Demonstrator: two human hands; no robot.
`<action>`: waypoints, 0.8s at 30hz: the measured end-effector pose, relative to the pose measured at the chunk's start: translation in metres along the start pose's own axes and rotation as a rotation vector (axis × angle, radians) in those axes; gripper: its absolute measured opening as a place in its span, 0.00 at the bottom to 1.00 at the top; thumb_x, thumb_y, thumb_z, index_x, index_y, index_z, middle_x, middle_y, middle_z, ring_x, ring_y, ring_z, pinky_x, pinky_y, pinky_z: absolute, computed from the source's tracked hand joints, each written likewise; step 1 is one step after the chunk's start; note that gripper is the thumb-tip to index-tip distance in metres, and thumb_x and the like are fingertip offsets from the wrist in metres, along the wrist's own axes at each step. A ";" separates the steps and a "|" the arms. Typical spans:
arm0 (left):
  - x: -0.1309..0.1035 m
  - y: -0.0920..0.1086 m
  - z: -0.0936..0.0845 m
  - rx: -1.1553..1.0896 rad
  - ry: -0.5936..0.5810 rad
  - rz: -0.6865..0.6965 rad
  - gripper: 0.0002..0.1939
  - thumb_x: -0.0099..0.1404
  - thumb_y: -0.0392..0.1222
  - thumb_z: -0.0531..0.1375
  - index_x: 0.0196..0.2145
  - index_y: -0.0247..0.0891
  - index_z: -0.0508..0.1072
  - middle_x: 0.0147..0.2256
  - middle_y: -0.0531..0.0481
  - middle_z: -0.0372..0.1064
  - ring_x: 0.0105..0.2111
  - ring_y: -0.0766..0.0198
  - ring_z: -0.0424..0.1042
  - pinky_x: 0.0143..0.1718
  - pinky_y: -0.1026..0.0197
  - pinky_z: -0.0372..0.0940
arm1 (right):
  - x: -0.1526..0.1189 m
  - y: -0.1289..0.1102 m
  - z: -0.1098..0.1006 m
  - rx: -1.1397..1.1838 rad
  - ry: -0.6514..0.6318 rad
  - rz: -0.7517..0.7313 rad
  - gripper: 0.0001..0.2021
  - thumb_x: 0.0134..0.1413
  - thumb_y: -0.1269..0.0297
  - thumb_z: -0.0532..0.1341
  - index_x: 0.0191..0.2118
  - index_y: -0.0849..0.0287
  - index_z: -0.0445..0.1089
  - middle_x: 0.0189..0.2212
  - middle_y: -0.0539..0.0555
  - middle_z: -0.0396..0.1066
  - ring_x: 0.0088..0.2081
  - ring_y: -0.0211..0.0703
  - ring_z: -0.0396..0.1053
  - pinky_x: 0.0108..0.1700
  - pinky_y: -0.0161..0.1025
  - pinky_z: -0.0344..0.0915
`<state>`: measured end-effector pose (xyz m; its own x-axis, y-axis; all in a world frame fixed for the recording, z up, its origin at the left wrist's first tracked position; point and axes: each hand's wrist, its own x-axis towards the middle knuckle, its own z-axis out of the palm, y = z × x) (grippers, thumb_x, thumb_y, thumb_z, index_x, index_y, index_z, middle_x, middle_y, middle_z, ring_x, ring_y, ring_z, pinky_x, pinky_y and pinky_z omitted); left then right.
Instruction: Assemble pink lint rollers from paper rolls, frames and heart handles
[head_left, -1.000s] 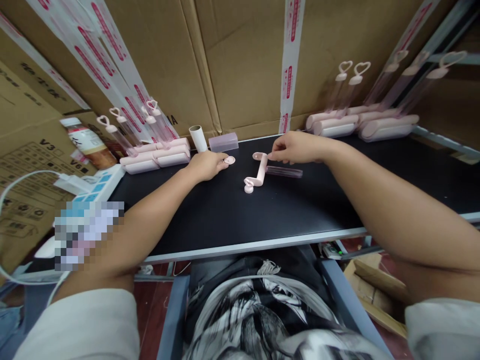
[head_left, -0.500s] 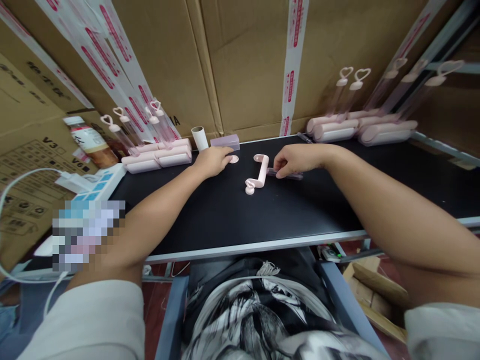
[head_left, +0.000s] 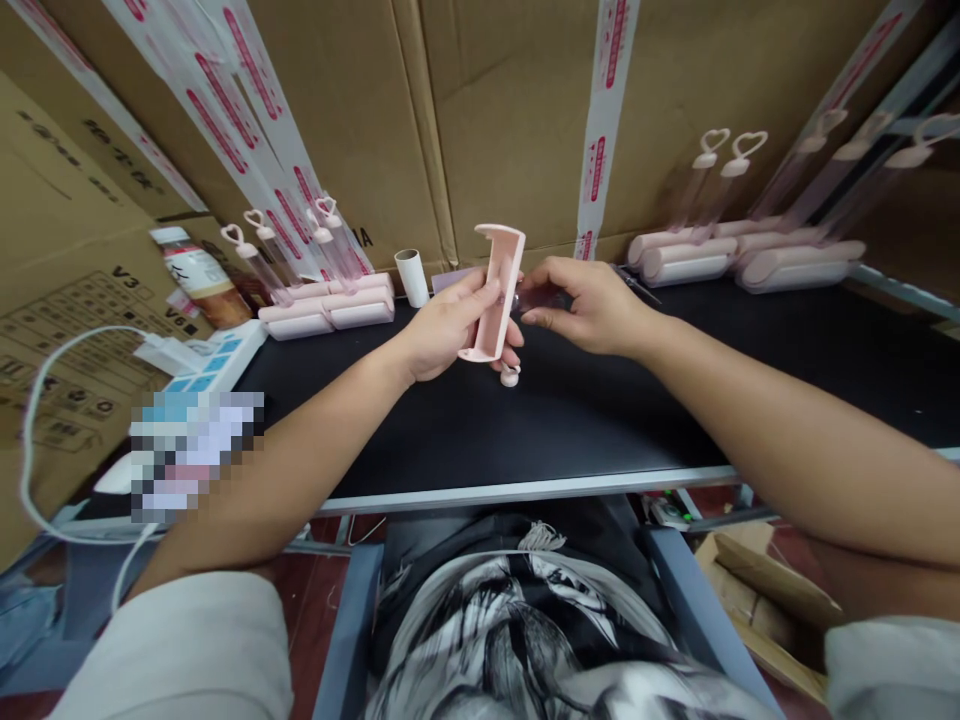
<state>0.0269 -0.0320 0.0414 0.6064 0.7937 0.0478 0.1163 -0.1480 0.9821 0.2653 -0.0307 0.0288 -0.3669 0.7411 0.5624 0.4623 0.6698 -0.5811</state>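
Pink holder (head_left: pixel 496 324), newly lifted off the table (head_left: pixel 435 450), clamped in grip of left hand (head_left: pixel 452 322) at 12 o'clock; at its 3 o'clock, clear tube (head_left: pixel 540 298) pinched in right hand (head_left: pixel 592 305): 2 parts apparently now handled together.

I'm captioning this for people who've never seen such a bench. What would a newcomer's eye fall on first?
Probably the pale pink bracket-shaped piece, held above the black table in the left hand, with the right hand close beside it, pinching a clear tube. Next, perhaps, the heart-topped tubes standing at the back, in a left cluster and a right cluster.
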 end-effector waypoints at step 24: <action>-0.022 0.040 -0.055 0.090 0.538 0.086 0.17 0.79 0.50 0.59 0.61 0.48 0.68 0.31 0.54 0.73 0.30 0.63 0.77 0.33 0.61 0.75 | 0.009 0.046 -0.027 -0.271 0.208 -0.005 0.20 0.64 0.50 0.66 0.52 0.58 0.81 0.33 0.56 0.77 0.33 0.49 0.70 0.41 0.47 0.66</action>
<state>-0.0253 -0.0227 0.0892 0.1317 0.9627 0.2364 0.1653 -0.2565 0.9523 0.3051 0.0056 0.0224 -0.2098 0.6935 0.6892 0.6690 0.6159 -0.4161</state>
